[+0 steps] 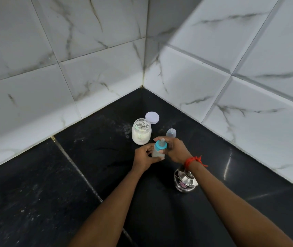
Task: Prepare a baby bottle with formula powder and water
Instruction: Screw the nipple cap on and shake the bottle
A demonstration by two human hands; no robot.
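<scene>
Toward the worktop's back corner, the baby bottle is clasped at its body by the left hand while its blue collar is gripped, apparently being screwed tight, by the right hand; shaking likely follows.

Baby bottle is standing upright, clear body showing cloudy white contents, blue collar and teat sitting on top. Formula jar is sitting open just behind it, about half full of white powder. Clear bottle cap is standing right of the jar.
</scene>
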